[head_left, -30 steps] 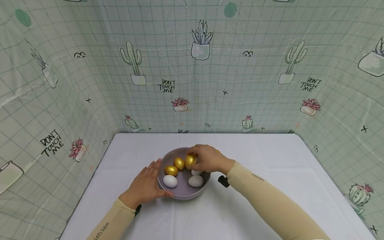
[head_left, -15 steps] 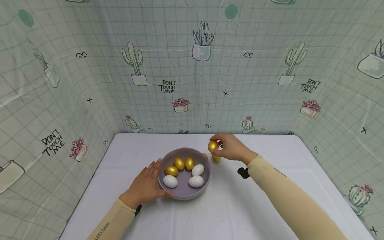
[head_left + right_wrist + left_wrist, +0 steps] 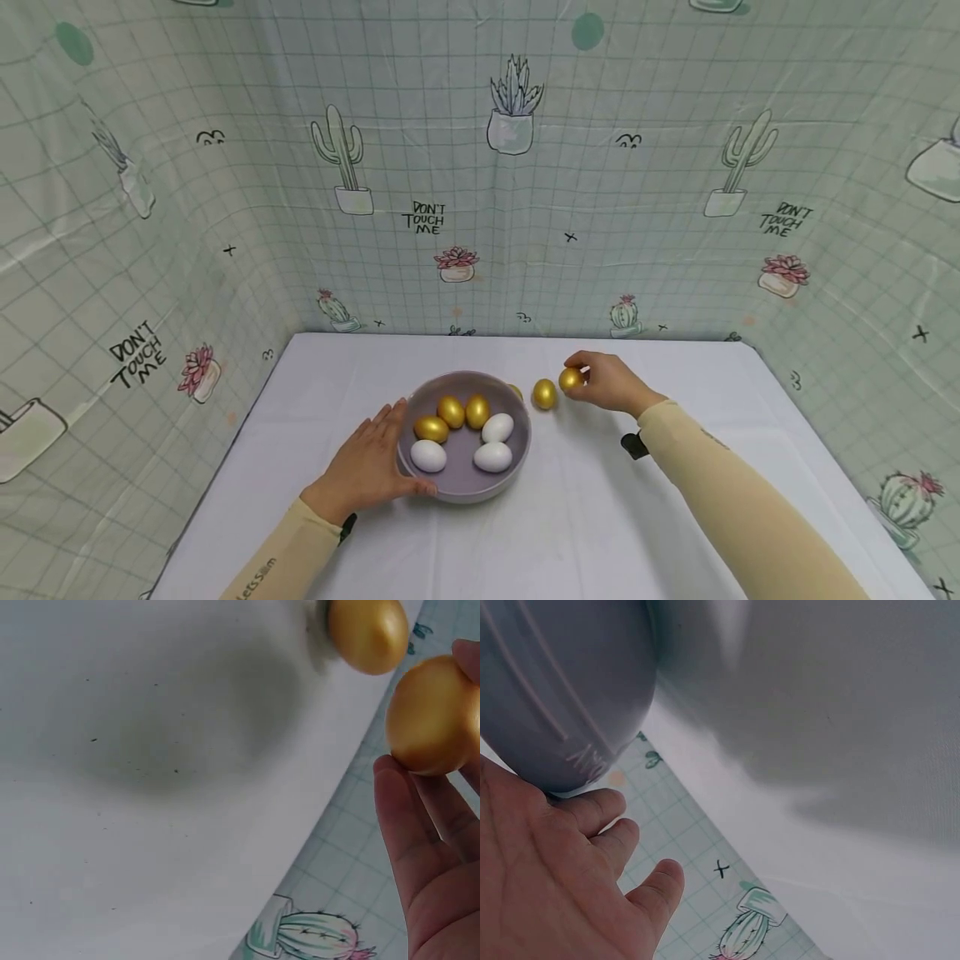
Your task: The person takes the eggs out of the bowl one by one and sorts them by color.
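Egg [image 3: 570, 380], glossy, seemingly oval, is pinched by right hand [image 3: 612, 383]; unclenched left hand [image 3: 366, 463] touches round bowl [image 3: 459, 483].

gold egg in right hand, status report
Right hand pinches gold egg. Left hand against bowl. Second gold egg between it and bowl; third egg partly hidden by bowl.
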{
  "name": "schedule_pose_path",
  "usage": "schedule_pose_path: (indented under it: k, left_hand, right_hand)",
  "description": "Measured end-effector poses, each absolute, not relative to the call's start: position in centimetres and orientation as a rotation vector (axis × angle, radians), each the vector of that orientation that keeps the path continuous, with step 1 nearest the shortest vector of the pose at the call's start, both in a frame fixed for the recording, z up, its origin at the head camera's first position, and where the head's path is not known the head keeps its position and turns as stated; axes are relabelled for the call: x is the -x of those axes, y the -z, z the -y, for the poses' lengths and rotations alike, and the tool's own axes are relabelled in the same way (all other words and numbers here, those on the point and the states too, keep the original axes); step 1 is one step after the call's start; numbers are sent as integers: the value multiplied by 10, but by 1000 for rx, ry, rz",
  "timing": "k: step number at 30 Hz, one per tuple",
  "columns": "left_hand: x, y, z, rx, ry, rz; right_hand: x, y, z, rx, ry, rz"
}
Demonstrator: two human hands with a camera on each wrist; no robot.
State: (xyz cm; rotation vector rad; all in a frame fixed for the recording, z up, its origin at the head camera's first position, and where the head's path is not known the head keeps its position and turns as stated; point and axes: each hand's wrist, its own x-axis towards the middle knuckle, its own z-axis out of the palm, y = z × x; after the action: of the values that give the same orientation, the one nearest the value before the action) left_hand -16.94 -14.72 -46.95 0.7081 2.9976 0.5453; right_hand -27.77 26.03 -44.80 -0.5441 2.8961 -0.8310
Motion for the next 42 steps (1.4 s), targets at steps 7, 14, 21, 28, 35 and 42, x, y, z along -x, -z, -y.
schedule_pose_path:
  k: [7,14,21,28,35,42]
  left_hand:
    - [170,471,147,-716,-528,-3003]
    - [170,472,148,-701,-536,-2994]
    - [170,473,147,-697,-542,-2990]
    - [170,473,148,-699,-529,-2997]
    - [170,472,148,-713,-524,-2996]
    - [170,472,148,-707,-518,-2997]
  right_hand:
    - [282,470,-266,493,803,-2876]
    - [285,483,-266,448,832,-2857]
    - [282,486,-264,475,841,-2869]
    - [283,491,-262,478,820,-2868]
    - [282,491,-260,467,796,-2879]
    - [281,490,-260,479,772,-2882]
